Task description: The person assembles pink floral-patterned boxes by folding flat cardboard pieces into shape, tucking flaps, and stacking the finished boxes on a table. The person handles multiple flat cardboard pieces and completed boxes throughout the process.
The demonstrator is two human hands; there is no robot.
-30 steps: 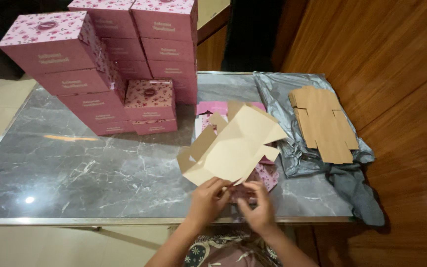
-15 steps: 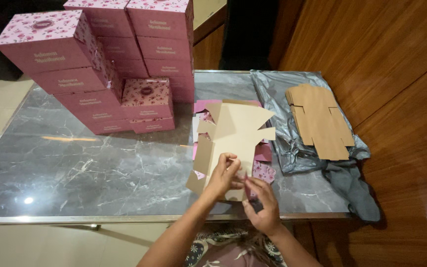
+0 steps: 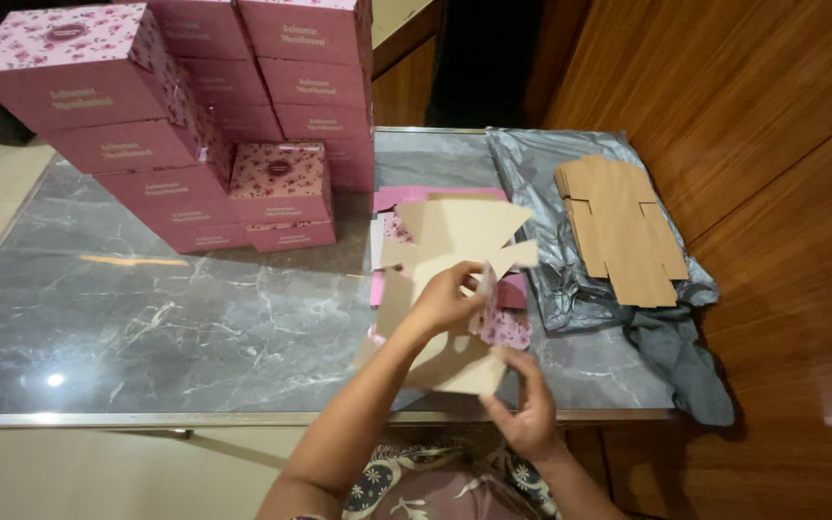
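While both hands, left (image 3: 445,300) and right (image 3: 529,409), grip the unfolded box blank (image 3: 455,241), stacked pink boxes (image 3: 185,116) crowd the table's (image 3: 146,318) far-left; flat blanks (image 3: 623,226) lie right.

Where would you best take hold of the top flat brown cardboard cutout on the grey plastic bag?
Probably the flat brown cardboard cutout by its near notched edge, from the person's side: its tabs overhang the crumpled grey plastic bag, leaving room for fingers underneath.

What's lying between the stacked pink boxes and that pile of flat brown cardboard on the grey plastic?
In the head view, the unfolded box blank held by both hands lies between the pink boxes and the brown cardboard pile, over pink flat sheets.
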